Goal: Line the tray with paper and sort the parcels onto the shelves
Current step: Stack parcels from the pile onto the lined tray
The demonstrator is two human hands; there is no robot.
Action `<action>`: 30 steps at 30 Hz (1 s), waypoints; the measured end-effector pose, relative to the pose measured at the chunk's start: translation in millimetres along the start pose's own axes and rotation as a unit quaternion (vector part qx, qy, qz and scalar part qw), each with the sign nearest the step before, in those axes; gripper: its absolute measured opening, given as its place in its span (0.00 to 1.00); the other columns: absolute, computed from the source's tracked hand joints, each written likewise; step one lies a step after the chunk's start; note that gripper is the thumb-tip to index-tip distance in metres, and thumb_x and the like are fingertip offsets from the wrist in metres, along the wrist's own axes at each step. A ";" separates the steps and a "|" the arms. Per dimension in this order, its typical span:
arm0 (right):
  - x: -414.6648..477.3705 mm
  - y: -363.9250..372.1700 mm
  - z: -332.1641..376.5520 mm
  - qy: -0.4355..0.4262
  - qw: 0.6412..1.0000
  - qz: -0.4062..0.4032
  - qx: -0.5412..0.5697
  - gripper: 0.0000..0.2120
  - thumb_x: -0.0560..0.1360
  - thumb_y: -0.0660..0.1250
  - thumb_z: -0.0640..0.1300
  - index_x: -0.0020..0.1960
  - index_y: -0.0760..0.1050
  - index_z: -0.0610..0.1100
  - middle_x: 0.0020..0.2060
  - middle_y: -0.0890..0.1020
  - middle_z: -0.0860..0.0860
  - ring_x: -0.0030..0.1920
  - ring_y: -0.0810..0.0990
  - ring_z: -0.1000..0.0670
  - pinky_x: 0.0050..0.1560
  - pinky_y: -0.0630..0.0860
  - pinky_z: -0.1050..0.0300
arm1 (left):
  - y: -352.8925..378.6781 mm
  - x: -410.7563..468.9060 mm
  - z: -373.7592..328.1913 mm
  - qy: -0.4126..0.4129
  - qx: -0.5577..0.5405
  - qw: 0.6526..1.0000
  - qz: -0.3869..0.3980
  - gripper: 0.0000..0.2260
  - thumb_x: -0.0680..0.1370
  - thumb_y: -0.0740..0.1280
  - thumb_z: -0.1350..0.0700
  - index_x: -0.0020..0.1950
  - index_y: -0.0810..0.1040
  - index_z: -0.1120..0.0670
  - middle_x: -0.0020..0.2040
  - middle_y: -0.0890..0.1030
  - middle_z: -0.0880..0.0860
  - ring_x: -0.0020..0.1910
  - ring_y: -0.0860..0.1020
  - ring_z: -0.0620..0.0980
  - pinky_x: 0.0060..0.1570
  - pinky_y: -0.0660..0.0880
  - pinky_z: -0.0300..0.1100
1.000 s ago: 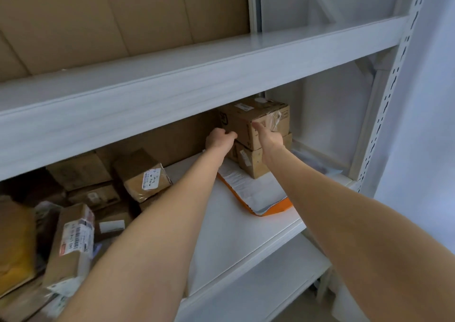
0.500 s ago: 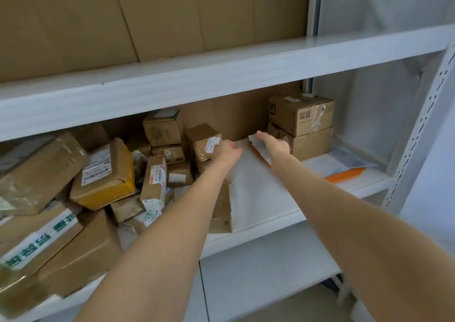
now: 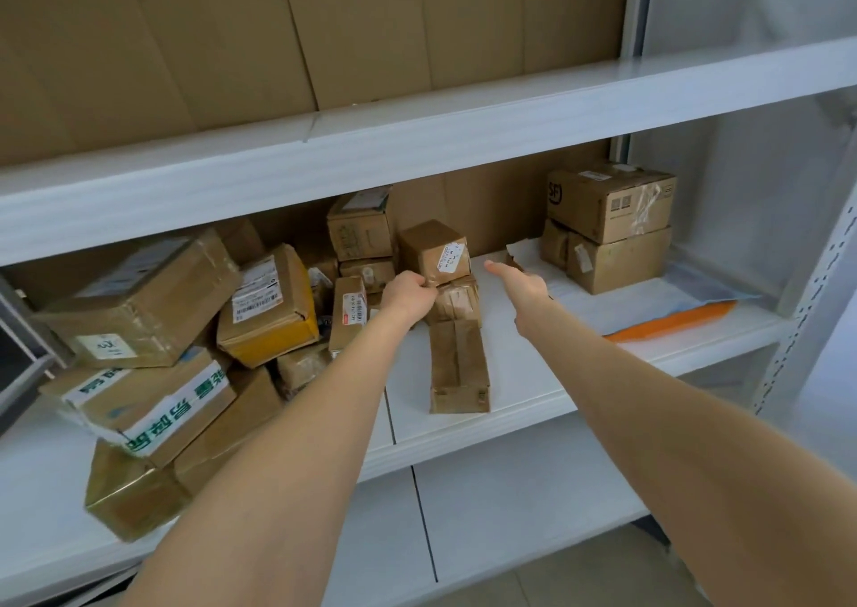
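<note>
- Head view: the left hand [image 3: 408, 293] pinches the lower corner of a small brown parcel [image 3: 433, 249] with a white label, which sits tilted on top of a taped box [image 3: 457, 300].
- Right hand [image 3: 519, 277] reaches out with straight fingers, holding nothing, over the white shelf [image 3: 533, 374].
- Two stacked cartons [image 3: 610, 231] stand at the far right.

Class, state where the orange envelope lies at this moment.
In the head view the orange envelope lies at the right of the middle shelf, in front of the two stacked boxes.
</note>
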State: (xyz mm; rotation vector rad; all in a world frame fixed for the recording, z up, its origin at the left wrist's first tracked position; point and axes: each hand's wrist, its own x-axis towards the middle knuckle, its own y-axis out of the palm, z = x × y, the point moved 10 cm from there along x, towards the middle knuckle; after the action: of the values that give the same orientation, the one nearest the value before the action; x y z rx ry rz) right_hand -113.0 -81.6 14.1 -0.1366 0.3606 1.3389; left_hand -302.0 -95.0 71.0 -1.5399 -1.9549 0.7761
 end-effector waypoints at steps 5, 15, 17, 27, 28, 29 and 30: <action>-4.4 33.2 -20.8 0.012 1.000 -0.006 -0.019 0.31 0.72 0.74 0.51 0.70 0.67 0.41 0.58 0.74 0.46 0.43 0.70 0.47 0.50 0.67 0.51 | 15.9 -1.4 34.3 -0.033 0.000 0.995 0.099 0.20 0.78 0.66 0.57 0.69 0.70 0.61 0.65 0.74 0.58 0.63 0.73 0.56 0.57 0.69 0.43; -19.0 125.5 -50.3 0.027 0.994 0.080 -0.074 0.30 0.71 0.74 0.50 0.69 0.69 0.42 0.65 0.75 0.44 0.65 0.71 0.42 0.64 0.70 0.47 | -23.3 29.3 69.7 0.018 -0.005 0.998 0.058 0.17 0.78 0.64 0.55 0.67 0.73 0.54 0.65 0.76 0.53 0.62 0.75 0.53 0.61 0.73 0.46; -18.1 133.8 -49.2 0.024 0.992 0.089 -0.083 0.31 0.71 0.74 0.49 0.70 0.69 0.42 0.66 0.74 0.43 0.67 0.71 0.41 0.66 0.70 0.46 | -29.9 35.9 73.6 0.032 -0.005 0.999 0.043 0.15 0.79 0.64 0.57 0.66 0.75 0.54 0.64 0.76 0.53 0.63 0.74 0.52 0.62 0.72 0.44; -8.6 137.9 -47.6 0.035 0.996 0.054 -0.057 0.23 0.75 0.71 0.47 0.66 0.71 0.42 0.59 0.78 0.45 0.61 0.76 0.43 0.57 0.75 0.52 | -41.8 52.0 69.9 0.083 0.027 0.996 -0.002 0.13 0.80 0.62 0.59 0.64 0.75 0.52 0.63 0.77 0.52 0.61 0.75 0.51 0.59 0.73 0.43; -8.2 140.4 -47.7 0.037 0.997 0.054 -0.048 0.22 0.75 0.71 0.47 0.65 0.72 0.42 0.55 0.79 0.45 0.59 0.78 0.44 0.56 0.76 0.52 | -47.9 52.2 65.7 0.093 0.037 0.995 -0.008 0.13 0.80 0.61 0.58 0.64 0.75 0.51 0.63 0.77 0.52 0.61 0.75 0.51 0.58 0.73 0.43; -9.1 145.5 -46.7 0.038 0.997 0.059 -0.040 0.21 0.75 0.72 0.47 0.64 0.73 0.42 0.50 0.79 0.46 0.53 0.79 0.45 0.52 0.77 0.54 | -56.7 52.7 61.4 0.101 0.048 0.994 -0.019 0.13 0.79 0.61 0.58 0.64 0.75 0.51 0.62 0.77 0.51 0.60 0.75 0.50 0.57 0.74 0.43; -9.9 153.7 -44.1 0.035 0.996 0.069 -0.035 0.20 0.74 0.72 0.48 0.63 0.74 0.41 0.46 0.79 0.46 0.45 0.80 0.47 0.45 0.78 0.57 | -67.3 53.6 57.8 0.107 0.060 0.992 -0.035 0.13 0.79 0.62 0.57 0.63 0.75 0.50 0.62 0.77 0.51 0.60 0.75 0.50 0.56 0.75 0.45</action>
State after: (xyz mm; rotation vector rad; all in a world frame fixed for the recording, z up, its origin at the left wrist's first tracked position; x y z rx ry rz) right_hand -271.2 -68.4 -7.2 -0.2216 0.3879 1.4858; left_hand -399.6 -61.8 82.0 -1.4142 -1.7641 0.6573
